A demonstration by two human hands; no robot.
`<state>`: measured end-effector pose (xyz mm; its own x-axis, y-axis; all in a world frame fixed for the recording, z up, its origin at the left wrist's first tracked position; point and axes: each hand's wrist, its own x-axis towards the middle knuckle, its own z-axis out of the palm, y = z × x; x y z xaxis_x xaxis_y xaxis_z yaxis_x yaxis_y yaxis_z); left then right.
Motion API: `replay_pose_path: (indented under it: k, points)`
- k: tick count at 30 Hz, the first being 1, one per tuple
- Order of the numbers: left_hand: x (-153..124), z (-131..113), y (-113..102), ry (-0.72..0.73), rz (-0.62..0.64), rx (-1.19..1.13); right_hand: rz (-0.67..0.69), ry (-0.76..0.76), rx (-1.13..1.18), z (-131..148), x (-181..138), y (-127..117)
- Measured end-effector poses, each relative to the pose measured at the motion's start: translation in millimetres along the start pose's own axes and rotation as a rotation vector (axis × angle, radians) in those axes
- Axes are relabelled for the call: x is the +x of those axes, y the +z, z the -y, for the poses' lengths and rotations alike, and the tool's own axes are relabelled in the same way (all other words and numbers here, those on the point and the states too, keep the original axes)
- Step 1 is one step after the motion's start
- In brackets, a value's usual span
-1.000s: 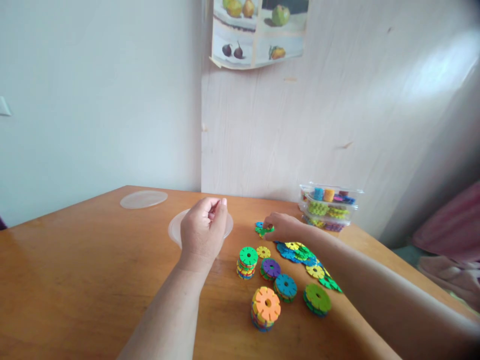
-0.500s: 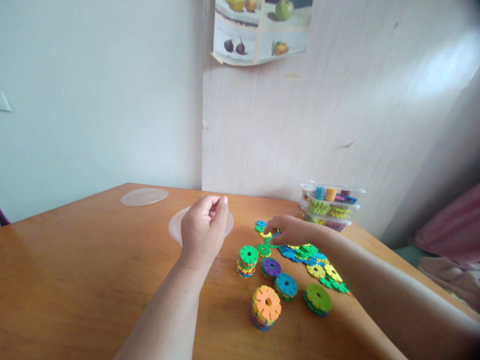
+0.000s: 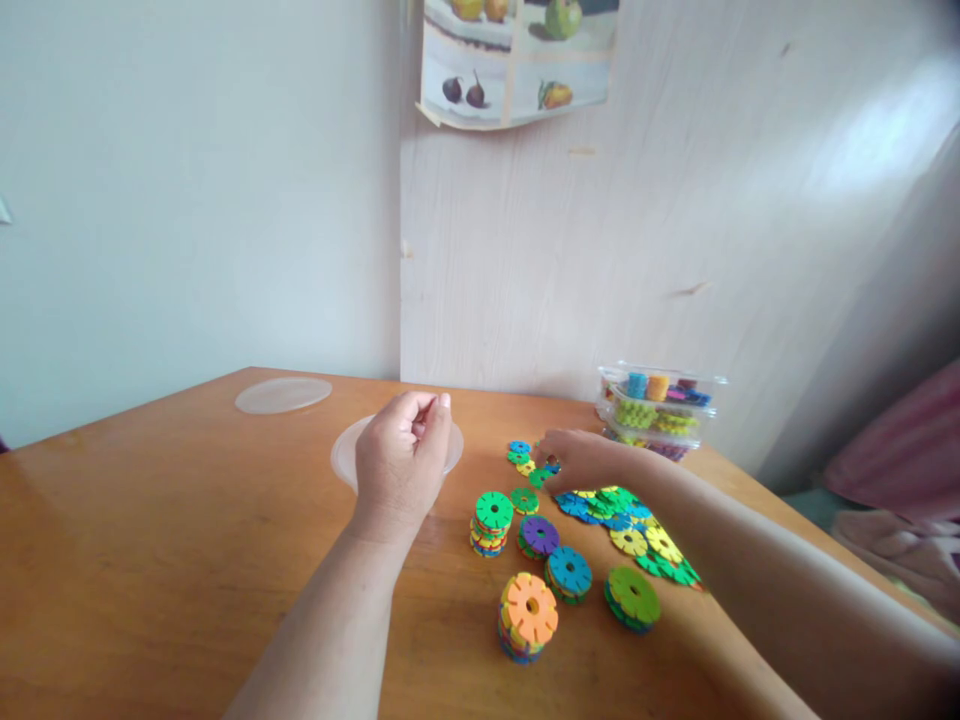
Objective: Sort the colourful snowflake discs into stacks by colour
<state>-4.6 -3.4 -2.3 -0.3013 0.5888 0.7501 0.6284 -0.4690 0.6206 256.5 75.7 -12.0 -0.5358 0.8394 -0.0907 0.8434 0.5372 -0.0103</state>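
Note:
My left hand point(image 3: 401, 450) is closed, thumb pressed against the curled fingers, above a round translucent lid point(image 3: 345, 455). Whatever it may hold is hidden. My right hand point(image 3: 581, 458) reaches over loose notched plastic discs, its fingers curled down around a small blue disc point(image 3: 553, 465). I cannot tell whether that disc is off the table. Nearer me stand stacks of these discs: one topped green point(image 3: 494, 511), one purple point(image 3: 538, 537), one blue point(image 3: 568, 570), one orange point(image 3: 529, 608) and one olive green point(image 3: 632, 595). A single green disc point(image 3: 524, 500) lies behind them.
A heap of blue, green and yellow discs point(image 3: 619, 505) spreads under my right forearm. Stacked clear boxes point(image 3: 660, 410) with colourful pieces stand at the back right. Another translucent lid point(image 3: 283, 395) lies at the back left of the wooden table point(image 3: 187, 520). A fruit picture point(image 3: 517, 70) hangs on the wall.
The fingers of my right hand have come down and curled in over the loose discs. My left hand stays closed in place. The view has shifted slightly.

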Motion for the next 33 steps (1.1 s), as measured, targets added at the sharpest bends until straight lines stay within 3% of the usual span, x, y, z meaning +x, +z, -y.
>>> replay_pose_path:
  k: [6,12,20,33]
  points:
    - [0,1,1,0.017,-0.005,0.008,-0.01,-0.109,0.158,8,2,4]
    - [1,3,1,0.033,-0.001,-0.006,-0.07,0.181,0.071,-3,30,-2]
    - [0,3,2,0.028,0.008,0.019,0.01,0.341,0.012,0,71,-4]
    - [0,3,1,0.047,0.017,0.027,0.073,0.232,0.05,6,80,-6]
